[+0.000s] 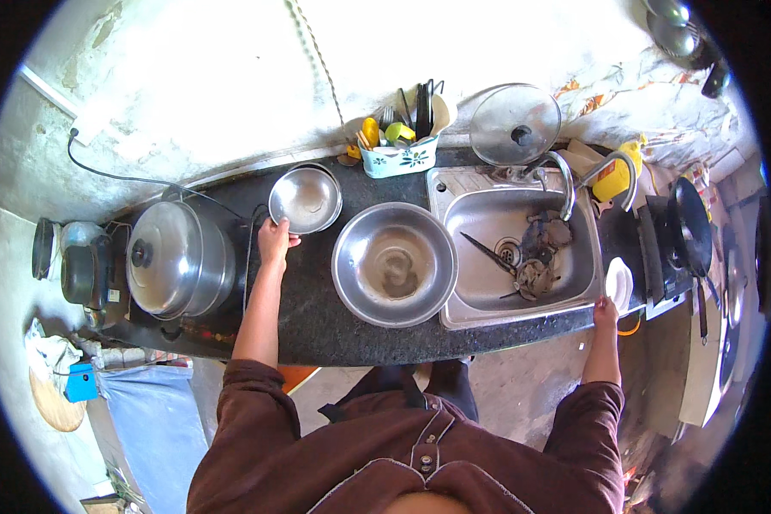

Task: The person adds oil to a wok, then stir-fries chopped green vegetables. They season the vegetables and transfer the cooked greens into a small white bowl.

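Note:
My left hand [277, 240] grips the near rim of a small stainless steel bowl [305, 200] on the left of the counter; a second rim shows just behind it. On the right, my right hand [606, 310] holds a white dish [619, 286] at the sink's right edge. A large stainless steel basin [395, 308] stands between my hands, with a little liquid or a stain at its bottom. Beside it is the steel sink [472, 221], holding a dark pointed utensil [488, 252] and crumpled greyish cloth-like items [540, 276] near the drain.
A lidded steel pot [167, 257] stands on the left. Behind the basin, a white caddy [399, 162] holds utensils. A glass lid [514, 122] leans on the wall near the faucet [562, 183]. On the right are a yellow container [617, 173] and a black wok [689, 225].

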Demonstrator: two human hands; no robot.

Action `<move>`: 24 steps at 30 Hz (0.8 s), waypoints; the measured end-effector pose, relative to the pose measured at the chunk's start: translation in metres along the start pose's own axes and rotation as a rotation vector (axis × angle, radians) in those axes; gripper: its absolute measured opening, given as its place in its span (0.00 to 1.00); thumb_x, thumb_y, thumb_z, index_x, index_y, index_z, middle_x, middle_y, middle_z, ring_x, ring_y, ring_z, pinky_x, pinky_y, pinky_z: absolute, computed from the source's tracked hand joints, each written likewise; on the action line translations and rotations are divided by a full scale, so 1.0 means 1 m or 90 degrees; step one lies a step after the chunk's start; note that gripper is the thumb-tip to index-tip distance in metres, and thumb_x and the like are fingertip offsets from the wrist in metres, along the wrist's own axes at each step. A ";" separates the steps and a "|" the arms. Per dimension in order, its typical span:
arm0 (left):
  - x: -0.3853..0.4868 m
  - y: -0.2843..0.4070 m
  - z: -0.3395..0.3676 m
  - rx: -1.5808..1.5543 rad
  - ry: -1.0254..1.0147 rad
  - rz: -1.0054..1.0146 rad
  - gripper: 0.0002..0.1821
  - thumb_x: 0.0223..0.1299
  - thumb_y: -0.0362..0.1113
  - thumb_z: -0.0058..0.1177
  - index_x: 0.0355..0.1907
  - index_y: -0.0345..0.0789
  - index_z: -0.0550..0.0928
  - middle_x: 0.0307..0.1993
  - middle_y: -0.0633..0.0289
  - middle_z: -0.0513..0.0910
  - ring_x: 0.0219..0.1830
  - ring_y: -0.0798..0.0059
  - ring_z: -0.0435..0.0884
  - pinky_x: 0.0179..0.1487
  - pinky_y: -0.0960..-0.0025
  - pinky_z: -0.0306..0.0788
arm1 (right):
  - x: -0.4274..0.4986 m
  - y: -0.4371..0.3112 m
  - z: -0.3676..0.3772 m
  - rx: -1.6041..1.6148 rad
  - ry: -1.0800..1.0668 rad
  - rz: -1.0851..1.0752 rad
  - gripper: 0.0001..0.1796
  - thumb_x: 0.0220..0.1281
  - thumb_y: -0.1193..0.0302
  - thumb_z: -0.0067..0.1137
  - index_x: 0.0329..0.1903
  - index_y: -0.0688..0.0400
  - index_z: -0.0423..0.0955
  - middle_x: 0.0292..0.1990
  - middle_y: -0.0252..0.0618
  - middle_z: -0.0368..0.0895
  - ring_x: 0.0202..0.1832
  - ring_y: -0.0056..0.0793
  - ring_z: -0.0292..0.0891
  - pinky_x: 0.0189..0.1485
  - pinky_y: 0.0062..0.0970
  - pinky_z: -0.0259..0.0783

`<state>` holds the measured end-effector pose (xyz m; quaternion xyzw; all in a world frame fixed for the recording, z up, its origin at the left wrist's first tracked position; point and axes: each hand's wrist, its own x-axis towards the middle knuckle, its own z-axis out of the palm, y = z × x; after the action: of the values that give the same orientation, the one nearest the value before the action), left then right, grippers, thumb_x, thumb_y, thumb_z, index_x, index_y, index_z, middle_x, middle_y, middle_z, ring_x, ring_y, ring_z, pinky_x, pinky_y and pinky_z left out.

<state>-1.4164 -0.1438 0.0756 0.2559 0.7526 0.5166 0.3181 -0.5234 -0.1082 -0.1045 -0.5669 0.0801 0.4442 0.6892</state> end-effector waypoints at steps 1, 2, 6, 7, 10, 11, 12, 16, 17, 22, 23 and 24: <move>0.005 0.000 0.002 0.038 0.016 0.013 0.17 0.67 0.38 0.51 0.50 0.26 0.77 0.35 0.54 0.83 0.27 0.72 0.84 0.25 0.71 0.83 | 0.009 -0.009 -0.003 -0.012 0.002 0.004 0.05 0.70 0.76 0.50 0.40 0.66 0.71 0.28 0.41 0.77 0.28 0.28 0.75 0.32 0.24 0.78; 0.005 0.009 0.004 0.063 0.058 0.059 0.13 0.66 0.33 0.48 0.46 0.24 0.79 0.33 0.53 0.83 0.25 0.71 0.85 0.22 0.71 0.82 | 0.016 -0.014 -0.005 -0.023 0.007 0.009 0.06 0.71 0.75 0.49 0.39 0.66 0.70 0.28 0.40 0.76 0.28 0.28 0.74 0.32 0.23 0.78; 0.024 0.015 -0.003 0.170 0.073 0.151 0.13 0.67 0.36 0.48 0.45 0.29 0.81 0.30 0.53 0.83 0.24 0.68 0.84 0.21 0.69 0.81 | 0.035 -0.029 -0.011 -0.048 -0.015 -0.003 0.12 0.72 0.70 0.51 0.30 0.61 0.70 0.24 0.37 0.76 0.24 0.24 0.73 0.28 0.21 0.74; 0.035 0.013 -0.001 0.178 0.074 0.168 0.13 0.66 0.36 0.48 0.45 0.29 0.81 0.31 0.51 0.83 0.25 0.65 0.84 0.24 0.67 0.81 | 0.036 -0.035 -0.013 -0.043 0.005 -0.010 0.14 0.73 0.67 0.51 0.30 0.60 0.70 0.23 0.36 0.75 0.25 0.24 0.73 0.28 0.20 0.74; 0.062 -0.006 -0.010 0.334 0.139 0.271 0.15 0.62 0.39 0.52 0.45 0.33 0.83 0.36 0.44 0.83 0.35 0.48 0.84 0.39 0.57 0.78 | 0.016 -0.016 0.013 -0.106 0.032 0.036 0.16 0.73 0.62 0.52 0.34 0.63 0.72 0.23 0.36 0.77 0.21 0.23 0.74 0.24 0.18 0.75; 0.071 -0.011 -0.013 0.390 0.144 0.253 0.15 0.60 0.40 0.52 0.45 0.33 0.83 0.36 0.44 0.83 0.37 0.47 0.83 0.42 0.56 0.77 | 0.006 -0.014 0.023 -0.115 0.071 0.038 0.16 0.72 0.62 0.52 0.33 0.62 0.72 0.22 0.35 0.77 0.20 0.22 0.73 0.23 0.18 0.75; 0.086 -0.014 -0.003 0.431 0.128 0.240 0.16 0.59 0.40 0.53 0.45 0.34 0.83 0.37 0.44 0.83 0.39 0.46 0.83 0.44 0.56 0.75 | 0.006 -0.024 0.000 -0.144 -0.013 -0.005 0.16 0.72 0.62 0.53 0.29 0.60 0.71 0.19 0.33 0.74 0.17 0.21 0.71 0.20 0.19 0.73; 0.094 -0.006 0.000 0.429 0.058 0.189 0.17 0.56 0.42 0.56 0.44 0.34 0.84 0.36 0.47 0.85 0.39 0.53 0.84 0.45 0.59 0.75 | -0.083 0.014 0.044 -0.324 -0.129 -0.016 0.11 0.68 0.67 0.56 0.28 0.56 0.73 0.19 0.30 0.72 0.18 0.20 0.69 0.20 0.19 0.69; 0.097 -0.005 0.002 0.382 0.018 0.185 0.17 0.55 0.42 0.57 0.44 0.34 0.84 0.36 0.48 0.85 0.39 0.54 0.84 0.45 0.60 0.74 | -0.105 0.023 0.055 -0.363 -0.202 -0.023 0.10 0.67 0.67 0.57 0.29 0.56 0.74 0.19 0.30 0.72 0.20 0.20 0.69 0.21 0.19 0.69; 0.115 -0.003 0.003 0.269 -0.068 0.116 0.16 0.56 0.42 0.60 0.43 0.33 0.84 0.33 0.55 0.86 0.34 0.70 0.83 0.41 0.66 0.73 | -0.261 0.076 0.166 -0.484 -0.395 0.074 0.07 0.67 0.66 0.56 0.38 0.56 0.75 0.25 0.29 0.72 0.24 0.16 0.67 0.23 0.19 0.65; 0.116 -0.001 0.005 0.265 -0.085 0.106 0.16 0.57 0.41 0.60 0.43 0.33 0.84 0.33 0.56 0.86 0.34 0.72 0.82 0.40 0.66 0.73 | -0.281 0.091 0.183 -0.491 -0.455 0.084 0.08 0.68 0.66 0.55 0.39 0.57 0.75 0.25 0.29 0.72 0.24 0.16 0.67 0.24 0.19 0.66; 0.114 0.000 0.009 0.235 -0.086 0.119 0.15 0.59 0.40 0.61 0.42 0.31 0.85 0.31 0.59 0.86 0.32 0.75 0.80 0.38 0.67 0.71 | -0.299 0.106 0.200 -0.496 -0.513 0.093 0.09 0.69 0.65 0.54 0.39 0.58 0.76 0.26 0.29 0.72 0.25 0.16 0.67 0.25 0.19 0.67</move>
<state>-1.4857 -0.0573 0.0491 0.4128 0.7843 0.3791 0.2660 -0.8539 -0.0973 0.0731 -0.5579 -0.3205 0.6690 0.3722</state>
